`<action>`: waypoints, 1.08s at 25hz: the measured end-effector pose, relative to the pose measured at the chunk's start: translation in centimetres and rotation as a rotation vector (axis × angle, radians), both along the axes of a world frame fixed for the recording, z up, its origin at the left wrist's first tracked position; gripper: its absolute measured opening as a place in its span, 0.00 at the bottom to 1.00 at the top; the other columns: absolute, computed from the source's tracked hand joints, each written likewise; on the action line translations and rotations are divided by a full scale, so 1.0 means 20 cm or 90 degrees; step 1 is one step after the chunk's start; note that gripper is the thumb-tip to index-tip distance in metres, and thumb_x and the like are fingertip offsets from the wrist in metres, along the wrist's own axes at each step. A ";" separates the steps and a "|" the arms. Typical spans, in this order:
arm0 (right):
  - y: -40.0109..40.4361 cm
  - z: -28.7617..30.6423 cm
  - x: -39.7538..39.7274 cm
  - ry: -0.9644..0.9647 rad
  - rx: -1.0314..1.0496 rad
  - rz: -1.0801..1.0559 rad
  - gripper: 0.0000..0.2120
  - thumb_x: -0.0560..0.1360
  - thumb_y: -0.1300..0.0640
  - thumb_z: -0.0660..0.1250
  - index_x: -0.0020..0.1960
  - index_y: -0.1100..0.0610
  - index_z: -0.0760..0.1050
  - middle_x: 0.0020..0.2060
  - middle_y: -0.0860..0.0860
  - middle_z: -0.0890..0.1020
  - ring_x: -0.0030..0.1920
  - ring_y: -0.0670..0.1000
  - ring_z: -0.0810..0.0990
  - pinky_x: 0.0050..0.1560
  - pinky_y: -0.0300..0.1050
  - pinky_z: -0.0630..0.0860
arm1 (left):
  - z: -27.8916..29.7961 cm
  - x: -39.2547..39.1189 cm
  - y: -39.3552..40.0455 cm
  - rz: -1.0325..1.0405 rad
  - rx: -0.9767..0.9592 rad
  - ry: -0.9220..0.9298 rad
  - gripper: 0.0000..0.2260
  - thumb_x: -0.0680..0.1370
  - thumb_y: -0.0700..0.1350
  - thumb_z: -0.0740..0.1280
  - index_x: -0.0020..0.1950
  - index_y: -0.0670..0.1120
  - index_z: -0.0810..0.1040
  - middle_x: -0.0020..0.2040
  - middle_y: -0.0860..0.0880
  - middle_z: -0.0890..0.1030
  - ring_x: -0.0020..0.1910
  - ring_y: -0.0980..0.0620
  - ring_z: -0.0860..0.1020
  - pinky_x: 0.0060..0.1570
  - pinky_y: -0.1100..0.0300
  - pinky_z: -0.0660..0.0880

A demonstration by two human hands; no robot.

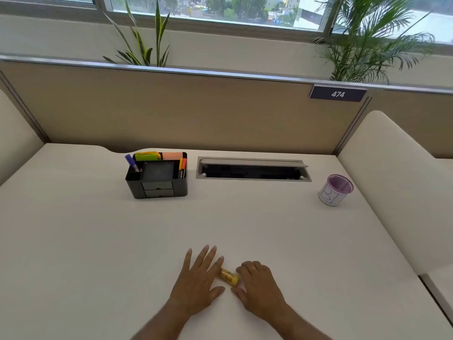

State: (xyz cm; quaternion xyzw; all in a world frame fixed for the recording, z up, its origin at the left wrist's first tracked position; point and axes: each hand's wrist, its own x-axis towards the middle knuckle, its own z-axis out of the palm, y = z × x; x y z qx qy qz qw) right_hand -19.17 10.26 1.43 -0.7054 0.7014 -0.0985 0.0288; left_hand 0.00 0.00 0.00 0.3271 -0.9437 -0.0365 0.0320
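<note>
Low in the frame's centre, a stubby, glossy yellow cylinder [229,276] lies on the matte white desk [98,241], touched by the forefinger of the flat, straight-fingered left hand [198,278], while the right hand [259,283] curls its fingers over the cylinder's other end.

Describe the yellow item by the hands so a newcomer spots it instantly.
Start at the white desk and look to its near edge, where the left hand and right hand lie. Between them lies a small yellow tube, on its side, unlike the markers upright in the black organiser behind.
</note>
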 end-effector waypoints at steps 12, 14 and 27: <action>-0.06 0.10 0.00 -0.182 -0.060 0.003 0.16 0.78 0.42 0.63 0.60 0.51 0.75 0.54 0.46 0.80 0.54 0.46 0.76 0.52 0.40 0.77 | -0.04 -0.06 -0.03 0.029 0.071 0.179 0.17 0.77 0.57 0.58 0.60 0.52 0.77 0.62 0.51 0.82 0.68 0.48 0.72 0.66 0.48 0.60; -0.10 0.17 0.00 -0.251 -0.082 -0.005 0.16 0.79 0.42 0.62 0.60 0.51 0.74 0.55 0.45 0.80 0.56 0.43 0.75 0.54 0.37 0.76 | 0.03 -0.10 -0.02 0.024 0.118 0.282 0.20 0.80 0.60 0.57 0.61 0.51 0.78 0.61 0.52 0.82 0.66 0.50 0.75 0.66 0.54 0.65; -0.19 0.43 0.03 -0.390 -0.277 -0.036 0.13 0.74 0.49 0.69 0.54 0.56 0.79 0.51 0.47 0.84 0.55 0.44 0.80 0.54 0.39 0.78 | 0.40 -0.27 0.04 0.090 0.380 0.655 0.10 0.77 0.43 0.67 0.56 0.53 0.79 0.46 0.52 0.86 0.46 0.52 0.85 0.44 0.52 0.82</action>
